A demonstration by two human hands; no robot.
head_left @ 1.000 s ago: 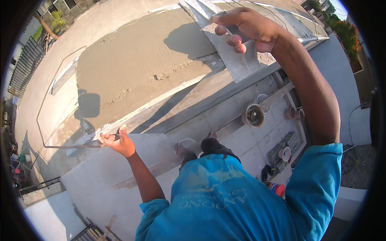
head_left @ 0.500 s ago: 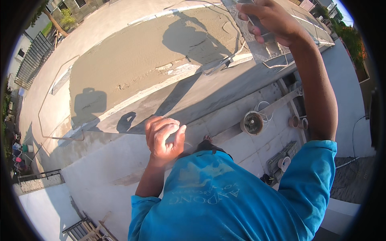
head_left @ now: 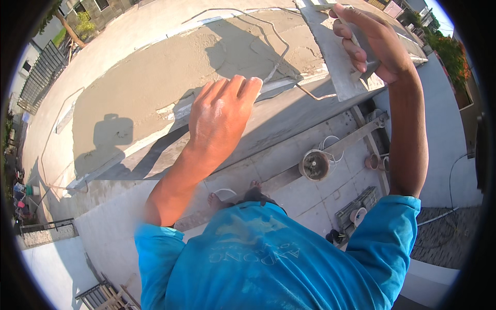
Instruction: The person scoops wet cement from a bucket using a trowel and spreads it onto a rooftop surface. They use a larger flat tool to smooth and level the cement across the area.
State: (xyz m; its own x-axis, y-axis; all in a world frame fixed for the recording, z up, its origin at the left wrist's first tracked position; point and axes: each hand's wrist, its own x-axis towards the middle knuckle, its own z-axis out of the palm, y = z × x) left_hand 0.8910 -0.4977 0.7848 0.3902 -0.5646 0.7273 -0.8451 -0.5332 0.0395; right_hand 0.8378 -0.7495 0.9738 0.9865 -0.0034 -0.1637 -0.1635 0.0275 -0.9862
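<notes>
At the centre, my left hand (head_left: 219,113) is closed, back of the hand up, over the near edge of a wet grey mortar bed (head_left: 155,77). Its fingertips meet a thin bent metal rod (head_left: 281,41) that runs across the mortar; the grip itself is mostly hidden. At the upper right my right hand (head_left: 380,49) is wrapped round a grey flat plastering trowel (head_left: 369,54), thumb along its top edge. Just left of the trowel lies a pale grey slab-like strip (head_left: 330,62).
Below the ledge, a mortar-stained bucket (head_left: 314,165) stands by a plank (head_left: 289,178) on the tiled floor. Further right are small pots (head_left: 372,161), a grey crate (head_left: 356,206) and a white wall (head_left: 444,134). Another bent rod (head_left: 49,139) lies at the left.
My left hand has moved up and forward to the mortar's edge and the rod. The rod has shifted left. My right hand and trowel have moved slightly right and nearer, and turned.
</notes>
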